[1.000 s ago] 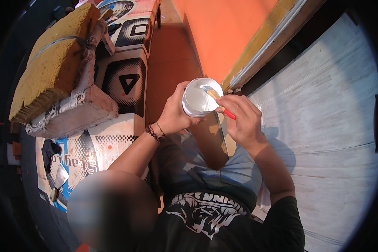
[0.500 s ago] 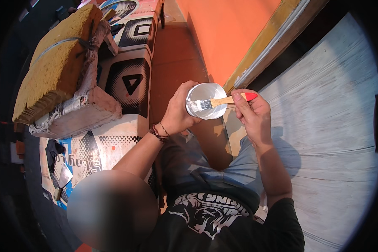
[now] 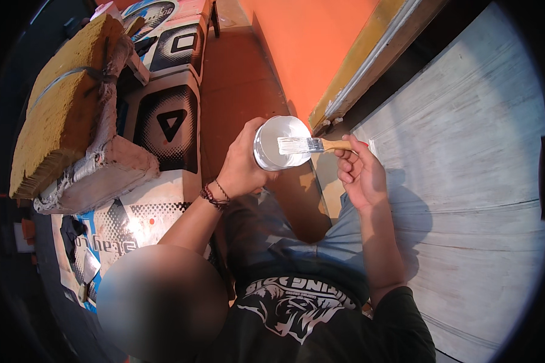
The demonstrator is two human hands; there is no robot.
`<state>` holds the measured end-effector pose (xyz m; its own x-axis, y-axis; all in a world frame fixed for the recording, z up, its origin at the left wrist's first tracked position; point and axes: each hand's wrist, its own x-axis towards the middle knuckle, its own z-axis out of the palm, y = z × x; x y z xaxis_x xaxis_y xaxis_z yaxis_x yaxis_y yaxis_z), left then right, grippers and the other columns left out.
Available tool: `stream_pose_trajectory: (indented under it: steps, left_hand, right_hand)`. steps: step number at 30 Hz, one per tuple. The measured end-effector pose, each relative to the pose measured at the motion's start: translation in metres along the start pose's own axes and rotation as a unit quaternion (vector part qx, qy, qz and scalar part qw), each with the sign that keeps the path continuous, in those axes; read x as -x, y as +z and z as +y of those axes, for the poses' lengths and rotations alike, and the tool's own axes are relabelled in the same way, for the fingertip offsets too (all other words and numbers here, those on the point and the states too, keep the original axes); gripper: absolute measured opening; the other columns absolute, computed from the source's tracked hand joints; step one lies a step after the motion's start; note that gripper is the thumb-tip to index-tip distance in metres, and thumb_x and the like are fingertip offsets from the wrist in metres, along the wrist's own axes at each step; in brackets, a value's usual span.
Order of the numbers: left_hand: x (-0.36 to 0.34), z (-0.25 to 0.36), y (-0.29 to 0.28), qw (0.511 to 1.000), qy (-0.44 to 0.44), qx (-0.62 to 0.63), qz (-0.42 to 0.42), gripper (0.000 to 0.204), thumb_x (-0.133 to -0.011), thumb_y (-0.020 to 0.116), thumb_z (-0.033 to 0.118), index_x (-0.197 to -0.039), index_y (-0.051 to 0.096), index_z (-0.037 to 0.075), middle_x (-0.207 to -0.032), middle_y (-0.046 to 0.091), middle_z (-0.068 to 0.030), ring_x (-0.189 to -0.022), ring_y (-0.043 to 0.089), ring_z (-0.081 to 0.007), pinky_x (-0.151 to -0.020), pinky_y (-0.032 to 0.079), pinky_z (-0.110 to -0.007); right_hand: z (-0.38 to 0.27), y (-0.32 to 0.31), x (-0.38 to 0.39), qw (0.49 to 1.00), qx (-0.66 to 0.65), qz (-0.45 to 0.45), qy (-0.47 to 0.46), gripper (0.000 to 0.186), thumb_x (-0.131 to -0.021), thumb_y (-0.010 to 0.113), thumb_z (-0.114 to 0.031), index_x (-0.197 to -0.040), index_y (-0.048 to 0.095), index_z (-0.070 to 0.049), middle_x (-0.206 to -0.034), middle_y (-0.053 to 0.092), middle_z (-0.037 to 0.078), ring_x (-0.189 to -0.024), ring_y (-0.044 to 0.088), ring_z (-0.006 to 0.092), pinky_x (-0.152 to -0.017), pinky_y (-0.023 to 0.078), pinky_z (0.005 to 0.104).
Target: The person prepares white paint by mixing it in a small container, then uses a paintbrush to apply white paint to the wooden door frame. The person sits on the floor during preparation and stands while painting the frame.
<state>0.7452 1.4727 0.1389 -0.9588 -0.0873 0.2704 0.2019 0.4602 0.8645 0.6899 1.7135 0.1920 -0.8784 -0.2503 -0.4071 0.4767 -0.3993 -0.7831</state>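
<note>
My left hand point(image 3: 243, 160) is wrapped around a small white paint pot point(image 3: 261, 154), its mouth tilted toward me and its inside coated white. A flat paintbrush point(image 3: 335, 145) with a wooden handle, a metal ferrule and a red tip is pinched in the fingers of my right hand point(image 3: 364, 176). Its white-loaded bristles lie over the pot's mouth, with the ferrule at the right rim. Whether the bristles touch the inside wall, I cannot tell. How much paint the pot holds is hidden.
On the right stands a large panel point(image 3: 466, 199) streaked with whitish paint, beside a yellow-brown frame point(image 3: 357, 66) and an orange wall point(image 3: 303, 42). To the left, a bench with printed sheets point(image 3: 178, 181) carries a yellow sponge block point(image 3: 66, 109) strapped to a paint-crusted holder point(image 3: 124, 166), and a scraper point(image 3: 92, 265).
The brush has shifted right, its bristles now nearer the pot's right rim and its handle more level. My right fingers have opened out somewhat. The view has shifted slightly.
</note>
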Motion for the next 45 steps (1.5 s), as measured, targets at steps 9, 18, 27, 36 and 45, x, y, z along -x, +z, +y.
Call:
stream_pose_trajectory:
  steps: [9, 18, 27, 36, 45]
  left_hand:
    - [0.0, 0.004, -0.001, 0.996, -0.003, -0.001, -0.089, 0.087, -0.06, 0.09, 0.011, -0.134, 0.045, 0.003, -0.119, 0.065, -0.0215, -0.115, 0.064, -0.0399, -0.096, 0.053, -0.043]
    - [-0.005, 0.0, -0.002, 0.996, -0.021, -0.025, -0.08, 0.092, -0.057, 0.094, 0.01, -0.134, 0.045, 0.002, -0.119, 0.065, -0.0216, -0.114, 0.064, -0.0396, -0.095, 0.054, -0.043]
    - [-0.006, -0.006, 0.002, 0.998, -0.031, -0.041, 0.043, 0.091, -0.06, 0.094, 0.009, -0.135, 0.043, 0.002, -0.12, 0.066, -0.0199, -0.113, 0.067, -0.0356, -0.095, 0.055, -0.04]
    - [-0.01, -0.009, -0.004, 0.979, -0.056, -0.065, 0.182, 0.09, -0.06, 0.092, 0.008, -0.135, 0.042, 0.0, -0.12, 0.066, -0.0201, -0.112, 0.068, -0.0339, -0.095, 0.055, -0.039]
    - [-0.01, -0.015, 0.001, 0.973, -0.055, -0.046, 0.22, 0.084, -0.062, 0.087, 0.008, -0.133, 0.044, 0.001, -0.118, 0.064, -0.0194, -0.11, 0.067, -0.0353, -0.093, 0.054, -0.04]
  right_hand:
    - [0.032, -0.035, -0.015, 0.954, -0.262, -0.079, 0.123, 0.032, -0.104, 0.059, -0.033, -0.098, 0.062, -0.003, -0.086, 0.062, 0.008, -0.063, 0.052, 0.0063, -0.044, 0.041, 0.0152]
    - [0.014, -0.07, -0.019, 0.97, -0.235, 0.061, -0.032, 0.025, -0.102, 0.062, -0.027, -0.102, 0.062, -0.002, -0.085, 0.065, 0.011, -0.064, 0.057, 0.0097, -0.047, 0.046, 0.0185]
    - [0.025, -0.088, -0.066, 0.908, 0.297, 0.153, -0.254, 0.019, -0.097, 0.069, -0.018, -0.108, 0.065, -0.003, -0.093, 0.069, 0.009, -0.076, 0.062, 0.0108, -0.068, 0.051, 0.024]
    - [0.104, -0.098, -0.128, 0.663, 0.629, -0.004, -0.406, 0.017, -0.087, 0.071, -0.011, -0.103, 0.067, -0.005, -0.098, 0.068, 0.012, -0.082, 0.067, 0.0327, -0.073, 0.054, 0.0414]
    - [0.164, -0.09, -0.175, 0.498, 0.8, -0.051, -0.331, 0.023, -0.09, 0.063, -0.014, -0.111, 0.06, -0.003, -0.093, 0.064, 0.021, -0.08, 0.068, 0.0393, -0.069, 0.057, 0.0483]
